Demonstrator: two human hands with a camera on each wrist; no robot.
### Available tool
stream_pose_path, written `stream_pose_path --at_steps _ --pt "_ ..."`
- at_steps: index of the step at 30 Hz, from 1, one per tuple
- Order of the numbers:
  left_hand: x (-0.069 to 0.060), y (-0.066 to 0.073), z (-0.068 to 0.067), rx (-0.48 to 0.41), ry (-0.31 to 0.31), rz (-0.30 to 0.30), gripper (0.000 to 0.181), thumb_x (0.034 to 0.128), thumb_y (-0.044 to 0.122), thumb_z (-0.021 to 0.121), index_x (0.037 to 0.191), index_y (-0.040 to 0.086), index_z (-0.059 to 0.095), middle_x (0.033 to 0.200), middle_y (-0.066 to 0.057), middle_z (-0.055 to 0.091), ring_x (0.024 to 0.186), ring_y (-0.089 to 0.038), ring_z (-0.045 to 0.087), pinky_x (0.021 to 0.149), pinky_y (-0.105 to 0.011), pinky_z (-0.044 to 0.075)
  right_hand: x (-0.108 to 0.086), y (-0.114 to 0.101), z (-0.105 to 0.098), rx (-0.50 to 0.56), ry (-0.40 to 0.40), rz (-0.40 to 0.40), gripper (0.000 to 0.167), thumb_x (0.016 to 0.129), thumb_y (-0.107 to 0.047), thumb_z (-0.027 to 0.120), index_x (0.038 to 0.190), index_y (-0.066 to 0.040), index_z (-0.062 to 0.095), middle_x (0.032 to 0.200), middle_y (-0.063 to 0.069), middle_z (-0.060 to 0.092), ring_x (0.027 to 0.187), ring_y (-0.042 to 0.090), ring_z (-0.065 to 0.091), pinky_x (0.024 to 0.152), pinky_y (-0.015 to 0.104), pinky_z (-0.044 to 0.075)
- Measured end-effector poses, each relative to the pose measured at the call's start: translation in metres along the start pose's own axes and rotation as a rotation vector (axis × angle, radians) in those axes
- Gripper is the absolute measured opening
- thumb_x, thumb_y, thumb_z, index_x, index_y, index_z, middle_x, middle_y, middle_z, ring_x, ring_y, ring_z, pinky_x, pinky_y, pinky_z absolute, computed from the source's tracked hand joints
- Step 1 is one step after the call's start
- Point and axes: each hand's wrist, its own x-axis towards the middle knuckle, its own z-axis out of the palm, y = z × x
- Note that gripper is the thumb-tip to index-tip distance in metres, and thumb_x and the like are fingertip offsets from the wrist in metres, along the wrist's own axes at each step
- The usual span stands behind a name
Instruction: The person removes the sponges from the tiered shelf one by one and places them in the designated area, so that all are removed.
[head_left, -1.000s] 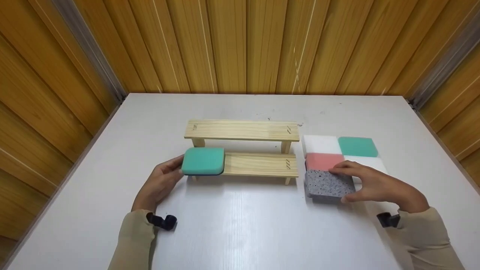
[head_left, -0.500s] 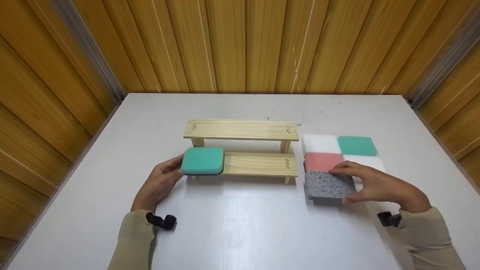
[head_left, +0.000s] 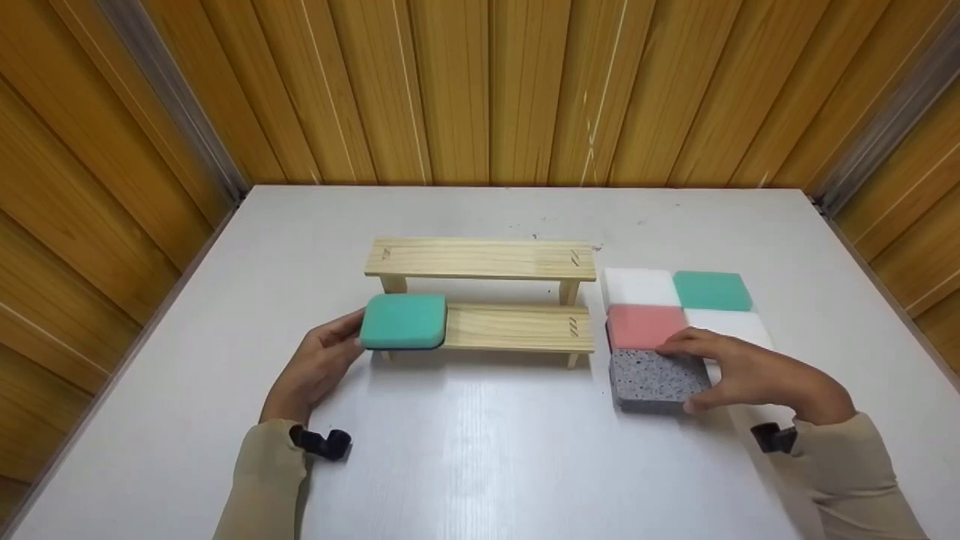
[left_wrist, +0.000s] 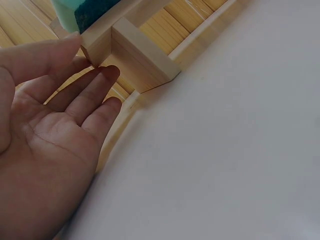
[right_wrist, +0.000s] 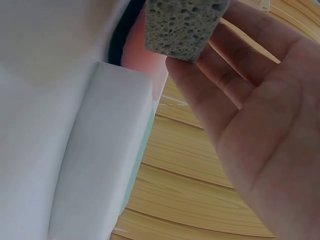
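A green sponge [head_left: 403,321] with a dark underside lies on the left end of the lower step of a small wooden two-step stand [head_left: 517,328]. My left hand [head_left: 319,367] is at that end; in the left wrist view its thumb tip meets the corner by the sponge, and its fingers extend fairly straight, curling round nothing. My right hand [head_left: 757,371] pinches a grey speckled, porous sponge [head_left: 652,379] between thumb and fingertips. That grey sponge [right_wrist: 182,27] sits just in front of a pink sponge [head_left: 645,327].
Two white sponges [head_left: 639,287] and another green sponge [head_left: 712,291] lie flat beside the pink one, to the right of the stand. The stand's upper step [head_left: 480,259] rises behind the lower. Wood-patterned walls [head_left: 517,90] border the white table [head_left: 450,450].
My right hand has drawn the grey sponge slightly towards me, baring more of the pink sponge. My left hand and the green sponge beside it keep their place.
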Motion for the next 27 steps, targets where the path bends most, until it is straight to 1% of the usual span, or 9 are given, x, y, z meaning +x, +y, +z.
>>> stream_pose_path --at_steps 4,6,7,9,12,16,18,23,27 --pt "-0.0004 -0.0007 -0.0007 -0.010 -0.009 0.015 0.055 0.0947 0.004 0.051 0.147 0.006 0.036 0.155 -0.005 0.034 0.146 -0.019 0.025 0.121 -0.039 0.021 0.0019 -0.0015 0.0010 -0.018 -0.008 0.052 0.070 0.072 -0.032 0.082 0.133 -0.013 0.056 0.131 0.008 0.053 0.116 0.015 0.048 0.100 0.034 0.047" --pt "-0.0002 -0.0011 -0.0013 -0.004 -0.007 0.015 0.055 0.0949 0.005 0.052 0.147 0.006 0.036 0.155 -0.004 0.034 0.146 -0.019 0.025 0.121 -0.038 0.022 0.0027 -0.0021 0.0013 -0.018 -0.009 0.061 0.070 0.071 -0.031 0.082 0.133 -0.011 0.056 0.132 0.010 0.052 0.117 0.022 0.049 0.100 0.044 0.047" --pt "-0.0001 -0.0012 -0.0014 -0.002 -0.006 0.014 0.055 0.0949 0.005 0.053 0.147 0.007 0.036 0.155 -0.004 0.034 0.146 -0.018 0.026 0.121 -0.038 0.022 0.0030 -0.0023 0.0016 -0.016 -0.008 0.067 0.070 0.071 -0.031 0.082 0.133 -0.011 0.056 0.131 0.011 0.052 0.116 0.023 0.049 0.099 0.047 0.047" --pt "-0.0001 -0.0012 -0.0015 -0.010 -0.007 0.008 0.055 0.0948 0.004 0.052 0.147 0.007 0.036 0.155 -0.004 0.034 0.146 -0.018 0.026 0.120 -0.036 0.023 0.0036 -0.0028 0.0019 -0.022 -0.008 0.069 0.070 0.071 -0.031 0.083 0.133 -0.011 0.057 0.131 0.010 0.052 0.116 0.024 0.049 0.099 0.047 0.047" --pt "-0.0006 -0.0007 -0.0008 -0.045 -0.013 0.005 0.055 0.0941 0.001 0.051 0.147 0.005 0.037 0.155 -0.005 0.035 0.146 -0.018 0.026 0.118 -0.031 0.026 0.0039 -0.0023 0.0034 -0.048 -0.004 0.046 0.069 0.071 -0.031 0.083 0.132 -0.010 0.057 0.129 0.009 0.052 0.114 0.021 0.049 0.099 0.039 0.048" --pt "-0.0009 0.0007 -0.0007 -0.082 -0.023 0.009 0.055 0.0938 -0.002 0.050 0.147 0.004 0.036 0.155 -0.006 0.034 0.146 -0.019 0.026 0.116 -0.027 0.029 0.0046 -0.0019 0.0045 -0.067 -0.007 0.044 0.069 0.071 -0.030 0.083 0.132 -0.009 0.057 0.129 0.009 0.052 0.114 0.020 0.049 0.098 0.036 0.048" --pt "-0.0009 0.0009 -0.0007 -0.076 -0.023 0.007 0.056 0.0940 -0.001 0.051 0.147 0.004 0.036 0.155 -0.006 0.034 0.146 -0.019 0.026 0.116 -0.028 0.029 0.0050 -0.0025 0.0047 -0.061 -0.014 0.064 0.070 0.071 -0.030 0.083 0.132 -0.009 0.057 0.130 0.010 0.052 0.115 0.022 0.049 0.099 0.041 0.048" --pt "-0.0007 0.0005 0.0001 -0.045 -0.012 -0.003 0.055 0.0941 0.001 0.052 0.147 0.006 0.037 0.155 -0.004 0.035 0.146 -0.018 0.027 0.119 -0.033 0.025 0.0061 -0.0036 0.0054 -0.044 -0.035 0.105 0.072 0.070 -0.028 0.083 0.134 -0.009 0.055 0.132 0.011 0.050 0.118 0.027 0.047 0.101 0.052 0.044" --pt "-0.0003 -0.0005 0.0002 -0.028 -0.005 -0.010 0.055 0.0941 0.003 0.052 0.147 0.008 0.038 0.154 -0.003 0.036 0.146 -0.018 0.027 0.120 -0.037 0.024 0.0061 -0.0046 0.0051 -0.035 -0.043 0.121 0.073 0.071 -0.028 0.083 0.135 -0.009 0.054 0.134 0.013 0.048 0.120 0.031 0.046 0.101 0.056 0.043"
